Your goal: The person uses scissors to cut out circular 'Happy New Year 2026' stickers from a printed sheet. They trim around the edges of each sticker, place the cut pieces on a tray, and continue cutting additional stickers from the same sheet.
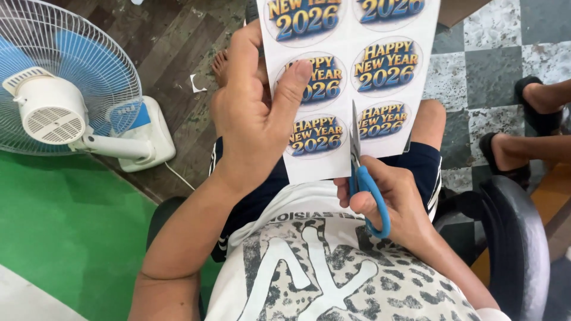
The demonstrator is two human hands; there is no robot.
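Left hand (pixel 253 119) pinches sticker sheet (pixel 351 89) over lap, thumb on print. Right hand (pixel 395 205) grips blue scissors (pixel 363 172), blades up between columns. Risk: cut drifts into round design, sheet flexing unsupported.

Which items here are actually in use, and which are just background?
In use:
- left hand holding the white sheet of round printed stickers
- right hand working the blue-handled scissors, blades cutting up between the two sticker columns

Just lying about:
- electric fan on the floor at left
- black chair
- paper scrap on the floor
- another person's feet at right
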